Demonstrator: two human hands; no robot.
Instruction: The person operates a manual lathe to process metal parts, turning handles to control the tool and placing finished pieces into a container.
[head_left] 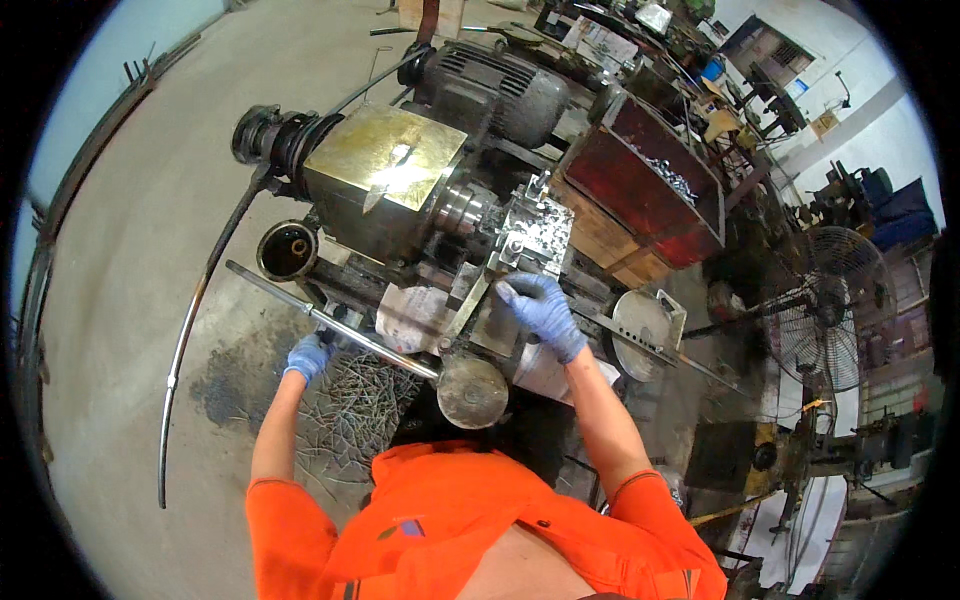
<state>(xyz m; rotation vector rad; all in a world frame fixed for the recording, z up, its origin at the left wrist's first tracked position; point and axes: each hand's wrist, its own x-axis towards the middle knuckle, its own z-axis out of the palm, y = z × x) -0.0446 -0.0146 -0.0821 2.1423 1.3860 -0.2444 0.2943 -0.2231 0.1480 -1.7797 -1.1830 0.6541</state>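
My left hand (308,357), in a blue knit glove, is closed beside a dark fitting (335,330) under a long silver bar (370,345); the gripped part is hidden. My right hand (543,308), gloved alike, rests with curled fingers at the near edge of a bright metal fixture block (540,232). What its fingers hold is too small to tell. A flat metal lever (468,308) slants down from the block, left of this hand. Left of the block is the machine's spindle (460,208), coming out of a headstock with a brass-coloured cover (385,150).
A round metal disc (472,392) sits nearest my body. Thin metal rods (360,405) lie heaped on the floor below the machine. An oily cup (288,250) stands left, a motor (490,95) behind. At right are a red bin (650,185) of small parts and a fan (828,305).
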